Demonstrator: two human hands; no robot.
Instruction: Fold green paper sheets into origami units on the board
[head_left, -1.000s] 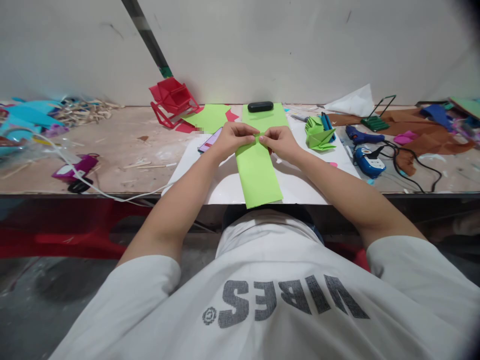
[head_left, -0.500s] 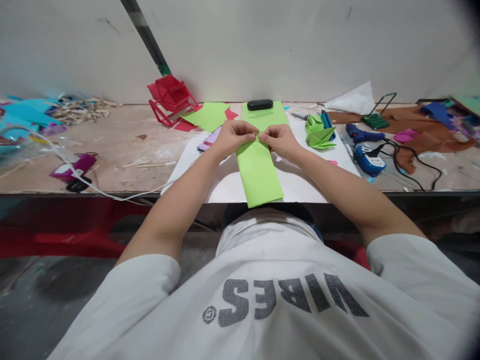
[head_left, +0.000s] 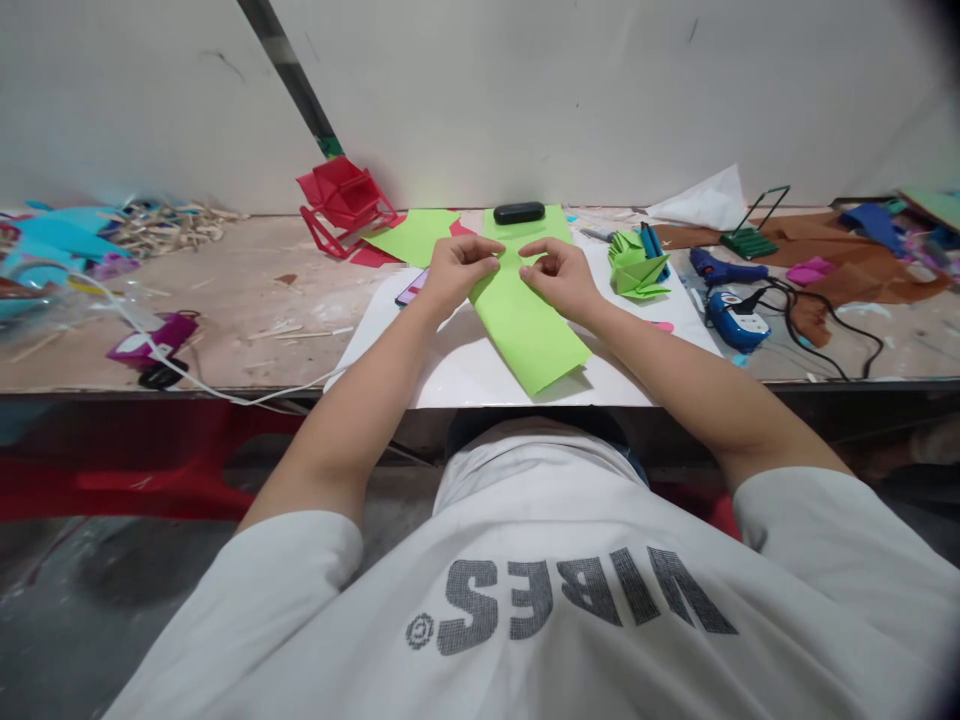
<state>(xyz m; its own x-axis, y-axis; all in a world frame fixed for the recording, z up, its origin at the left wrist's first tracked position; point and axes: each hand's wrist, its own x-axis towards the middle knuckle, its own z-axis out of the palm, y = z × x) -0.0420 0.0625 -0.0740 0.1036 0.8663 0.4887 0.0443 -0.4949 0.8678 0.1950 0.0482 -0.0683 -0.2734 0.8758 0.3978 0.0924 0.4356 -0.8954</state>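
1. Two hands meet at the far end of a light green paper strip [head_left: 529, 335]. The left hand [head_left: 452, 272] pinches its far left corner between thumb and forefinger. The right hand [head_left: 561, 278] grips the far right corner the same way, its other fingers curled in.
2. The strip lies slantwise on a white sheet [head_left: 450, 372] at the near edge of the surface [head_left: 247, 300]. Its near end points toward the person's right and looks slightly raised, judging by the shadow beneath it. Holding it only by the far corners seems to leave the rest free to pivot.
3. The white sheet probably serves as a smooth, clean base, since the bare surface around it is scuffed and strewn with scraps.
4. A phone [head_left: 412, 290] peeps out from under the left hand, mostly hidden.
5. A black case [head_left: 520, 212] rests on more green paper near the wall, perhaps as a weight.
6. A folded green piece [head_left: 636, 268] stands just right of the right hand. A blue glue gun [head_left: 731, 320] with its cord lies farther right, and a red paper chair [head_left: 341, 200] stands by the wall. All of these appear set back to keep the middle free.
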